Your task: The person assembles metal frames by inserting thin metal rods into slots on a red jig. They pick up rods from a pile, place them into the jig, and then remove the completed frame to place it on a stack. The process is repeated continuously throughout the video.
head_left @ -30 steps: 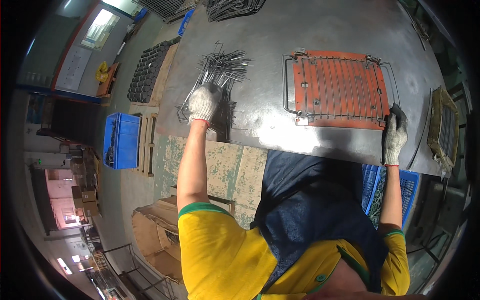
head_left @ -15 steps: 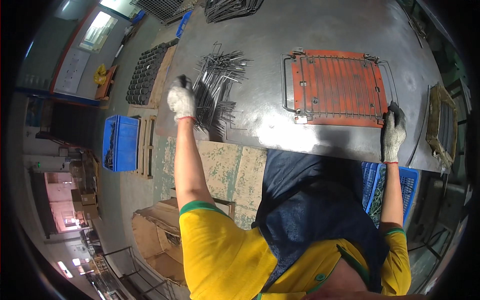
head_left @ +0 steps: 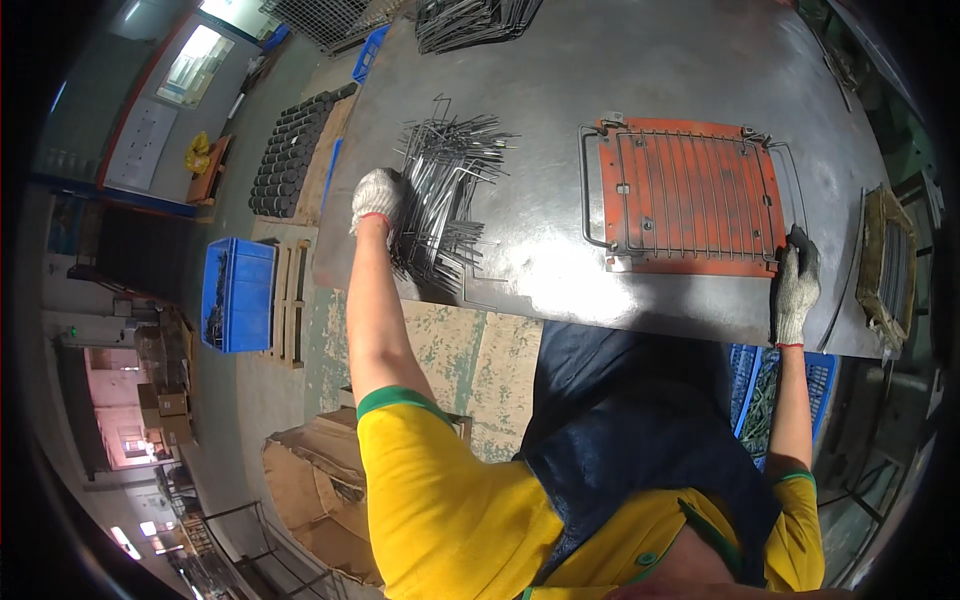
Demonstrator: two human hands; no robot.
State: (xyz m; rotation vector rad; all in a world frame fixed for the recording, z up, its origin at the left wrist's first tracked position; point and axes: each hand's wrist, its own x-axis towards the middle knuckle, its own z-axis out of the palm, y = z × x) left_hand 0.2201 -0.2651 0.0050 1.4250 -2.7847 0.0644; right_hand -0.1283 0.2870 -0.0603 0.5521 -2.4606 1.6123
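Observation:
A heap of bent steel wire rods point(head_left: 440, 195) lies on the left of the grey metal table. My left hand point(head_left: 378, 197), in a whitish glove with dark fingertips, is at the heap's left edge; its fingers are mostly hidden. To the right, a red plate fixture point(head_left: 700, 200) carries a row of parallel wires framed by bent wire. A thicker U-shaped wire handle point(head_left: 587, 190) stands along its left side. My gloved right hand point(head_left: 798, 288) is beside the fixture's lower right corner, fingers closed on the near end of another bent wire point(head_left: 796, 185).
More bent wires point(head_left: 475, 22) lie at the table's far edge. A worn box of rods point(head_left: 885, 265) stands at the right. Below the table is a blue crate point(head_left: 822, 385). On the floor are a blue bin point(head_left: 238, 295), a pallet point(head_left: 290, 300) and a cardboard box point(head_left: 310, 500).
My left hand has moved right, from beside the heap to its edge, and its fingers have turned toward the rods. My right hand stays at the bent wire. The view has shifted slightly.

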